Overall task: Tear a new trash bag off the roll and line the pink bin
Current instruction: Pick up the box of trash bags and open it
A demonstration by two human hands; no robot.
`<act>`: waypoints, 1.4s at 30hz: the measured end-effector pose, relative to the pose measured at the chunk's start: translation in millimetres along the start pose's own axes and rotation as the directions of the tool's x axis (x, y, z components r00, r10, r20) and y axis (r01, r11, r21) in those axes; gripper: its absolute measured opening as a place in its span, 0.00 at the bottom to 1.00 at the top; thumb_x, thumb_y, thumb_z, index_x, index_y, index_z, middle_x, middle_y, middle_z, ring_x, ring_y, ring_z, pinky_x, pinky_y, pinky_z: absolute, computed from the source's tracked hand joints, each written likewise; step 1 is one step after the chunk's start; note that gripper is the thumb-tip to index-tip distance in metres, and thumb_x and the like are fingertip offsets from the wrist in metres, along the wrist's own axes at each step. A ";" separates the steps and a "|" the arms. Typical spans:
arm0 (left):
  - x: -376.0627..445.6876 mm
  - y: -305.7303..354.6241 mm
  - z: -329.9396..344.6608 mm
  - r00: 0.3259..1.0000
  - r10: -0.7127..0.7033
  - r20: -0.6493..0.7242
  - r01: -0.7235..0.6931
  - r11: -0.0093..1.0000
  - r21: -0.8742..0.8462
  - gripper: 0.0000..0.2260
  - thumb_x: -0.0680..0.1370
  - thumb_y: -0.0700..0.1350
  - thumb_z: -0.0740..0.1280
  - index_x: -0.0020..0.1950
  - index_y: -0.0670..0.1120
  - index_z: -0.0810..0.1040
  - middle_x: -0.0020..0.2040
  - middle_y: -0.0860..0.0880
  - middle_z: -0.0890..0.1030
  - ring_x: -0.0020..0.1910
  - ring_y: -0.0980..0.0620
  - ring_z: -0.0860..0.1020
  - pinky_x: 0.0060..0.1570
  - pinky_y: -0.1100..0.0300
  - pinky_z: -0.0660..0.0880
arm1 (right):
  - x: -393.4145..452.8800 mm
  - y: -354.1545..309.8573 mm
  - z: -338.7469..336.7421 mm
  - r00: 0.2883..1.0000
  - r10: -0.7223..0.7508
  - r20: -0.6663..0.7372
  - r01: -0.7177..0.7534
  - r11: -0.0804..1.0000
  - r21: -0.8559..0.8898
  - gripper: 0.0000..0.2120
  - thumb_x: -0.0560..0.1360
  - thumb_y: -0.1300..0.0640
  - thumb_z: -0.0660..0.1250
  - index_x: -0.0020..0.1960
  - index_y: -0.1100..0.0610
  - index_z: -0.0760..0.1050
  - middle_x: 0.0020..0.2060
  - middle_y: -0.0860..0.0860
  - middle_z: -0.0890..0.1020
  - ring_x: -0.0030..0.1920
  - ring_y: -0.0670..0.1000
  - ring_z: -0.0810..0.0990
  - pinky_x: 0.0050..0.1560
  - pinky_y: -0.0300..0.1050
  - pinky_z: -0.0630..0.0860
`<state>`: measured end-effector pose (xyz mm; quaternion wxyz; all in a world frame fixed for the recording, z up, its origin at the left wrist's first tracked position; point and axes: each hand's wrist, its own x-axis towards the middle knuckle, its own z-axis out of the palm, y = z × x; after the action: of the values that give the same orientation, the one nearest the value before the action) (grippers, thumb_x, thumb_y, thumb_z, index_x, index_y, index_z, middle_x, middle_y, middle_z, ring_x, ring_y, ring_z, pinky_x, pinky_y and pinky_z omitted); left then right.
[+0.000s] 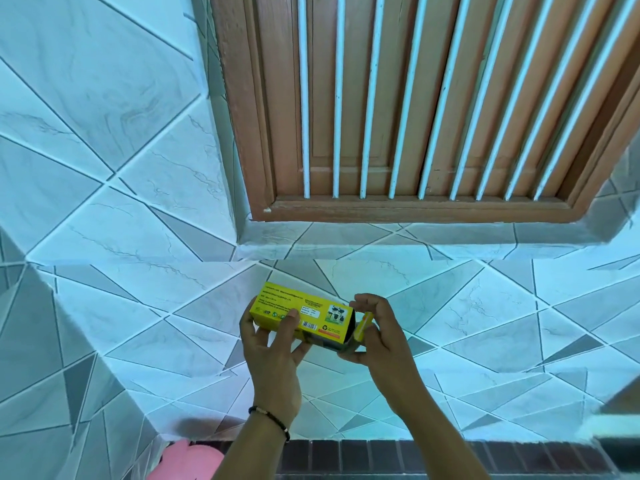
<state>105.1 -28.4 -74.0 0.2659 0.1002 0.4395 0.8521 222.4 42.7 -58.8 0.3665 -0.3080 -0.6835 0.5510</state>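
A yellow cardboard box of trash bags (pixel 304 311) is held up in front of a tiled wall. My left hand (pixel 273 344) grips the box from below and the left, thumb across its front face. My right hand (pixel 375 329) is at the box's right end, where the flap (pixel 363 327) stands open and a dark inside shows; its fingers curl around that flap and end. The bag roll itself is hidden inside the box. A slice of the pink bin (pixel 188 460) shows at the bottom left, below my left forearm.
A brown wooden window frame with white bars (pixel 415 109) fills the upper wall above a tiled sill (pixel 381 240). Pale tiles cover the wall and a corner at the left. A dark brick-patterned floor strip (pixel 415 459) runs along the bottom.
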 end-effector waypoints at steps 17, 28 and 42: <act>21.5 6.0 -3.2 0.994 -0.063 -0.089 0.054 0.993 -0.103 0.14 0.75 0.38 0.67 0.55 0.51 0.68 0.52 0.45 0.79 0.43 0.44 0.78 0.37 0.53 0.80 | 4.3 16.6 7.1 0.779 -0.620 0.087 0.518 0.561 -0.645 0.10 0.74 0.62 0.59 0.50 0.53 0.76 0.50 0.45 0.76 0.53 0.47 0.74 0.51 0.37 0.74; 16.6 9.3 -5.8 0.999 0.007 -0.047 -0.008 1.000 -0.029 0.24 0.72 0.38 0.69 0.66 0.50 0.67 0.64 0.42 0.76 0.57 0.39 0.78 0.39 0.52 0.81 | 1.7 13.0 10.6 0.997 -0.024 -0.069 0.005 0.965 -0.261 0.22 0.76 0.67 0.61 0.62 0.45 0.71 0.37 0.49 0.79 0.29 0.43 0.78 0.37 0.31 0.72; 17.3 33.4 17.5 0.876 0.348 0.333 -0.467 0.781 0.414 0.27 0.70 0.39 0.73 0.63 0.59 0.69 0.63 0.51 0.74 0.57 0.46 0.78 0.47 0.71 0.76 | 5.0 40.5 11.5 0.928 0.281 0.243 -0.365 0.564 0.741 0.38 0.45 0.61 0.85 0.51 0.66 0.73 0.46 0.63 0.82 0.39 0.60 0.83 0.38 0.47 0.81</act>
<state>85.5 -22.6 -37.9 0.0912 0.3579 0.5698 0.7341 210.7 48.9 -99.1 0.3219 -0.2129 -0.3285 0.8620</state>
